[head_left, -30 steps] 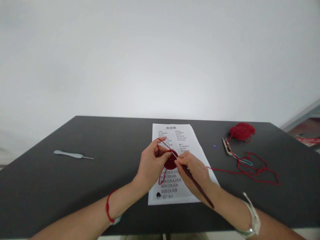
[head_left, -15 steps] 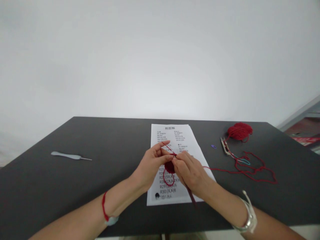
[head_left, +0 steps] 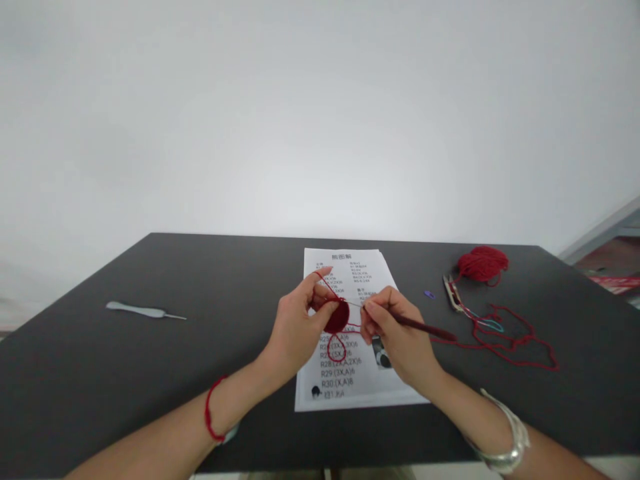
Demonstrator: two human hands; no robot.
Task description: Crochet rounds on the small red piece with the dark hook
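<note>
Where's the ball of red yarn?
In the head view, the ball of red yarn lies on the right of the black table, near its far edge, beyond the purple clip.

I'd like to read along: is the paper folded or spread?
Spread: the paper lies flat on the black table, its printed lines showing.

From the person's head, the one view looks forward and down across the table (head_left: 225,280) to the wall (head_left: 320,120) beyond it, with the left hand (head_left: 296,327) and right hand (head_left: 403,337) close before it.
</note>
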